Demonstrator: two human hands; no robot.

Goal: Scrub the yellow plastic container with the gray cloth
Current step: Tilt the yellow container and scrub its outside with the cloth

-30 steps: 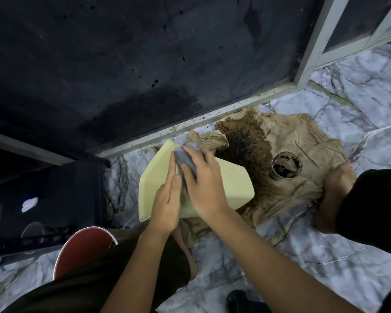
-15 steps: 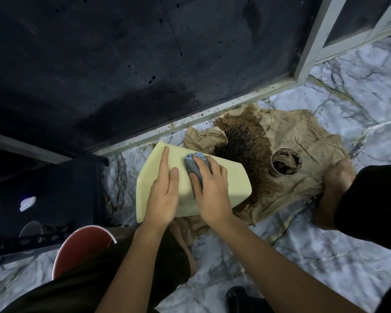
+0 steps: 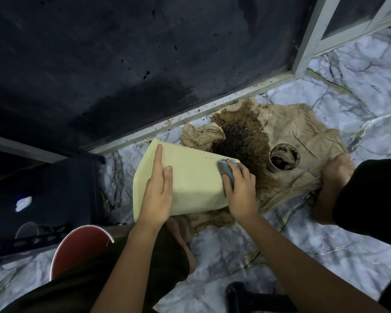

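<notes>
The pale yellow plastic container (image 3: 190,177) lies on its side above the marble floor, its wide end at the left. My left hand (image 3: 157,193) rests flat on its upper face with fingers straight, steadying it. My right hand (image 3: 239,190) presses the gray cloth (image 3: 227,169) against the container's narrow right end; most of the cloth is hidden under the fingers.
A stained tan cloth (image 3: 298,136) with a dark brown patch lies on the floor to the right, bearing a small dirty cup (image 3: 284,157). A red bucket (image 3: 77,249) stands lower left, beside a black crate (image 3: 43,199). My bare foot (image 3: 336,175) rests on the tan cloth.
My right hand slid the gray cloth from the container's middle top toward its narrow right end. My left hand stayed on the upper face, its fingers spread flatter.
</notes>
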